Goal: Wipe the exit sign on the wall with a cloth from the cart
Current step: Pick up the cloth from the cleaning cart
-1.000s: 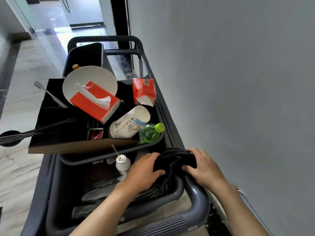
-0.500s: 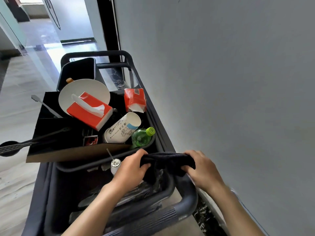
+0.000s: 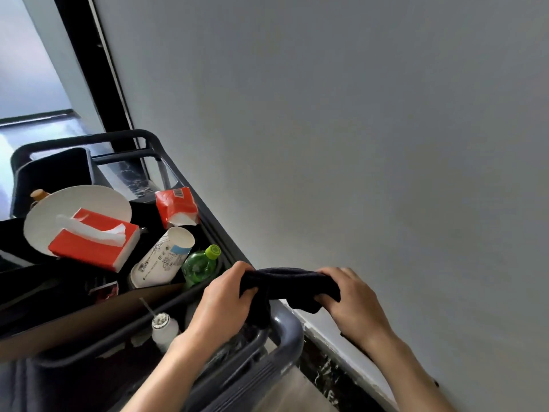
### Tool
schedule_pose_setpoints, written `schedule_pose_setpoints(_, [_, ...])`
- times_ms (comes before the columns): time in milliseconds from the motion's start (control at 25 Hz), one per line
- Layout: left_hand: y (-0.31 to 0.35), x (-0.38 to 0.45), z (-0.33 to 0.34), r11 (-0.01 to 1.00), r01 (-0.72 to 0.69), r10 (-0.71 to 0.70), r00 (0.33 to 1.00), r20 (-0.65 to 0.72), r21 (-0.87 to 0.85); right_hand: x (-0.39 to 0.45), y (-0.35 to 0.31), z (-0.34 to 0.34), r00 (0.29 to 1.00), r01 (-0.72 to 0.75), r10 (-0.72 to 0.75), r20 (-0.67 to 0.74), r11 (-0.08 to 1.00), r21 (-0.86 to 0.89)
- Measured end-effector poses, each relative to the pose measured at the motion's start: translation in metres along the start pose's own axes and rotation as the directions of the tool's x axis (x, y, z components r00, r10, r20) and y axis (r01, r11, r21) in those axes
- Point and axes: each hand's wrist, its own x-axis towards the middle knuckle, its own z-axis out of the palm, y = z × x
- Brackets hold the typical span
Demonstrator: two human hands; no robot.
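Between the two hands, the dark cloth (image 3: 289, 285) was stretched and bunched. The left hand (image 3: 224, 295) had its fingers curled tight around one end, and the right hand (image 3: 352, 298) pinched the other, both above the near corner of the cart (image 3: 286, 328), close to the grey wall (image 3: 356, 129). It sagged limply, so it looked light, soft and unlikely to slip; gripping it wadded in one palm seemed best. No exit sign was in view.

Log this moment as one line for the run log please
stage: cloth picked up | left hand: gripping dark cloth | right hand: gripping its other end | cloth: above cart handle | exit sign: not in view
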Motion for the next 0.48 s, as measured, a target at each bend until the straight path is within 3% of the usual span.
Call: schedule_pose_setpoints(480, [0.102,0.000,0.091,0.965,-0.259,0.261,0.937,0.231,-0.040,-0.104,0.075,-0.081,0.934,-0.292,0.279,-0.223,0.956,-0.026])
